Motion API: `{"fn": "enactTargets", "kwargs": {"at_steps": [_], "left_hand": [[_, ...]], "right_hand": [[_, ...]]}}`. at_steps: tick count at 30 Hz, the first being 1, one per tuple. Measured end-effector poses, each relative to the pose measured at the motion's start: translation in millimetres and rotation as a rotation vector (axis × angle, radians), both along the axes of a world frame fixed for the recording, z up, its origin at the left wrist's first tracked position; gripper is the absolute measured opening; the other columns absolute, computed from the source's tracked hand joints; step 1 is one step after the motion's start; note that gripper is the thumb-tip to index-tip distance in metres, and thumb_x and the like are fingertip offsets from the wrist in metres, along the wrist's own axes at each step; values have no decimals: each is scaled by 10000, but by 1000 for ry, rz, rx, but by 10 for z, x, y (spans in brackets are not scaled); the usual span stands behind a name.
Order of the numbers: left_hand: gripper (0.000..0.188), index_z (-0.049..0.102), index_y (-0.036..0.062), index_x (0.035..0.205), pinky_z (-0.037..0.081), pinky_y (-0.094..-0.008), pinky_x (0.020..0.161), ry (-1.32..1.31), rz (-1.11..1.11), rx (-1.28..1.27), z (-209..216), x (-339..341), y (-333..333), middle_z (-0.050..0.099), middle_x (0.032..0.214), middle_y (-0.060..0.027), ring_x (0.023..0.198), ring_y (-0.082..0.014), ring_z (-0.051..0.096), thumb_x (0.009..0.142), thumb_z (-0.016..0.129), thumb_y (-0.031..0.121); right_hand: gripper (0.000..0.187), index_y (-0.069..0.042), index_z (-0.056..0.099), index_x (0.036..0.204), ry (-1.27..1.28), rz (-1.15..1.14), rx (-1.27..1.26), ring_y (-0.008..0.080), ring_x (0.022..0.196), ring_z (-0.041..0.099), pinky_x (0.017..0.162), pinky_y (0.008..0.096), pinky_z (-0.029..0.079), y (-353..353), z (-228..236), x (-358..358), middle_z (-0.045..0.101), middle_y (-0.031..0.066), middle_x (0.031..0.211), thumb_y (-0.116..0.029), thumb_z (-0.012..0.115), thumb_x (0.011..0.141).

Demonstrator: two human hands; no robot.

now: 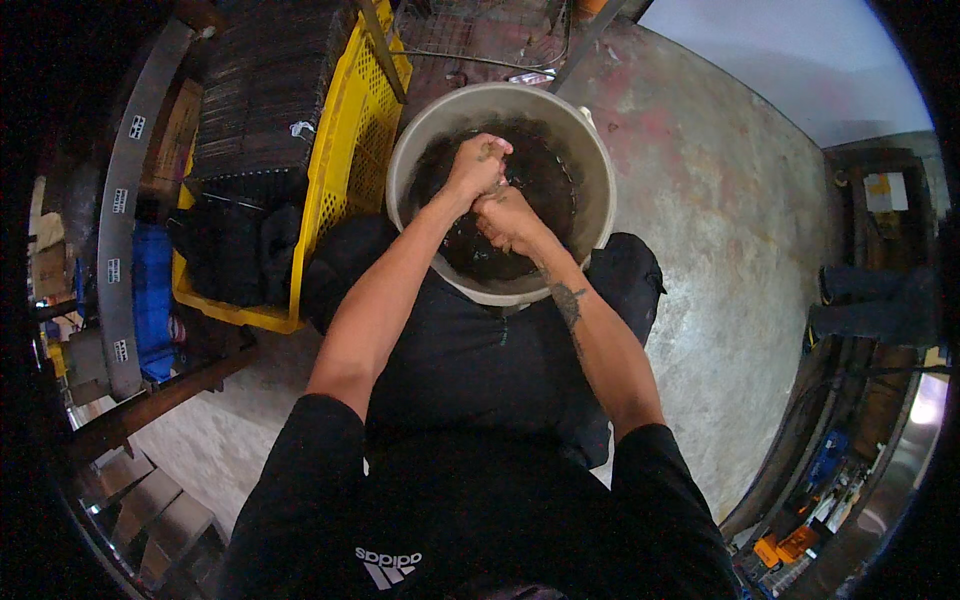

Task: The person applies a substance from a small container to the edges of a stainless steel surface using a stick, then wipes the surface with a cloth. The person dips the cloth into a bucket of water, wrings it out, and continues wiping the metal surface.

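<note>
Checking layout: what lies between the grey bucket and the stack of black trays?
In the head view, the yellow crate's perforated side wall stands between the grey bucket and black trays.

A: Where are the hands?

B: Both are over a round grey bucket (420,140) of dark liquid that stands on the concrete floor (720,220) between the person's knees. The left hand (478,165) is closed in a fist, and the right hand (508,218) sits just below it, touching it, fingers curled. What they grip is too small to tell.

A: And around the bucket?

B: Just left of it stands a yellow perforated crate (350,140) stacked with dark flat pieces (260,90). A blue crate (152,290) lies farther left, beside a curved metal rail (125,200).
</note>
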State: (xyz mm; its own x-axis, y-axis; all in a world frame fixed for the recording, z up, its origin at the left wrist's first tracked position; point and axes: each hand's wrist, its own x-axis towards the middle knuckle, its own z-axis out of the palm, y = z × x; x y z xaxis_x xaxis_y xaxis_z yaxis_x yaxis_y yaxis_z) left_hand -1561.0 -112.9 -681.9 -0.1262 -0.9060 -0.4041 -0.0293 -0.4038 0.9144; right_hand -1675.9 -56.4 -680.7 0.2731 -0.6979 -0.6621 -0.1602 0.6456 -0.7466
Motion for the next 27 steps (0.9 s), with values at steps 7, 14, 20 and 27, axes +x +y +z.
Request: {"fn": "enactTargets", "kwargs": {"at_steps": [7, 14, 20, 27], "left_hand": [[123, 668, 40, 1129, 507, -367, 576, -155, 268, 9, -150, -54, 74, 618, 806, -60, 624, -171, 579, 1083, 586, 117], [51, 639, 44, 1049, 531, -385, 578, 95, 492, 160, -254, 57, 48, 635, 846, -57, 648, -184, 612, 1017, 611, 74], [310, 706, 95, 1142, 576, -346, 715, 398, -54, 299, 220, 243, -177, 663, 868, -24, 755, -171, 656, 1022, 772, 373], [393, 609, 41, 1411, 621, -369, 946, 973, -415, 100, 761, 161, 49, 765, 1231, -147, 1004, -233, 755, 1103, 641, 284]], "right_hand": [[336, 81, 631, 1086, 677, 188, -599, 497, 987, 771, 834, 518, 641, 131, -81, 188, 752, 366, 984, -187, 736, 913], [396, 84, 591, 1178, 842, 262, -584, 520, 962, 770, 846, 542, 645, 143, 146, 283, 753, 377, 1047, -172, 731, 910], [156, -58, 664, 964, -466, 17, 155, 188, 492, 574, 505, 384, 582, -150, 203, -236, 637, 55, 702, -157, 769, 906], [232, -26, 656, 966, -847, -100, 225, 198, 440, 551, 403, 313, 494, 125, 838, -155, 717, 232, 811, -252, 653, 1016]]}}
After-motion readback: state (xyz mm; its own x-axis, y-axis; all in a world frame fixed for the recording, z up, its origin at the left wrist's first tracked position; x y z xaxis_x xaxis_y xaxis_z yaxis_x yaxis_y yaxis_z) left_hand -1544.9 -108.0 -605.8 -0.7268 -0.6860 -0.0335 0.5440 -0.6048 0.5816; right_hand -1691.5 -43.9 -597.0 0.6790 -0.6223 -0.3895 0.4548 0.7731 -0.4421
